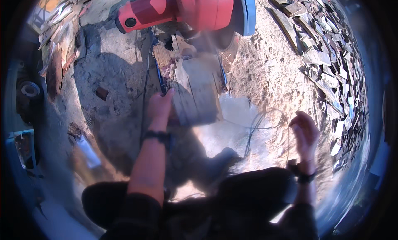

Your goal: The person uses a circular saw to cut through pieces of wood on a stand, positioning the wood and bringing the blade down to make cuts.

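A stack of weathered wood pieces [197,89] lies in front of me, broken and splintered at its far end. My left hand [161,105] is closed at its left edge, the thumb along the side by a dark blue strip [159,74]. Away to the right, my right hand [306,132] is raised with curled fingers. A thin dark wire [255,130] loops from beside the stack up to those fingertips, where they seem to pinch it. Just beyond the stack stands a red power saw [203,10] with a round blade [226,38] and a blue guard [248,12].
A large heap of scrap wood [319,53] runs along the right, and more broken boards [62,49] lie at far left. A small brown chunk [102,93] and a pale strip [88,151] rest on the dusty ground. My knees are close below. A wheel [30,90] shows at the left rim.
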The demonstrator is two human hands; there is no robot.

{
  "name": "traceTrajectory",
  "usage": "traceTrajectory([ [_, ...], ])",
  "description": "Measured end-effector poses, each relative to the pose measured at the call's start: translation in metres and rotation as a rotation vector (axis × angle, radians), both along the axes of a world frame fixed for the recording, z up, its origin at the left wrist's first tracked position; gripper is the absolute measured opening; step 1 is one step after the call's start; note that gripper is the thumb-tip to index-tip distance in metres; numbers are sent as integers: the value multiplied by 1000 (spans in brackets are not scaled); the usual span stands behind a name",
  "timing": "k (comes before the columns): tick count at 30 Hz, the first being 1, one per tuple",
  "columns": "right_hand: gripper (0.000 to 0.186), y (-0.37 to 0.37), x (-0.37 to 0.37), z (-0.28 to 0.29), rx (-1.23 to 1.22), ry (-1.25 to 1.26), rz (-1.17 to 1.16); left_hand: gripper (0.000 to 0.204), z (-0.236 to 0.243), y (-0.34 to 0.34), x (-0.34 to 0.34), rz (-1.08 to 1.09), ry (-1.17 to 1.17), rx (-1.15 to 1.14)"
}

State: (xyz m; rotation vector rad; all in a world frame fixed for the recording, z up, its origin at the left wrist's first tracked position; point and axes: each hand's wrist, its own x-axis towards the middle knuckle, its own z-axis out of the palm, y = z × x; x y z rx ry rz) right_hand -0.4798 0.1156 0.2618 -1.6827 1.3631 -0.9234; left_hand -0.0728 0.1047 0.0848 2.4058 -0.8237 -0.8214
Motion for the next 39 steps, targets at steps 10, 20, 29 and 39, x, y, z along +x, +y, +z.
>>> traceTrajectory([
  [10,37,-16,101,77,-23,103,356,54,36,2,-22,-171,-59,59],
  [20,37,-16,109,100,31,222,339,51,29,-10,-38,-170,54,74],
  [29,42,-36,136,102,-113,225,459,48,11,-20,-58,-127,112,-8],
  [39,44,-59,155,102,-191,-121,184,39,7,38,-56,73,154,-421],
])
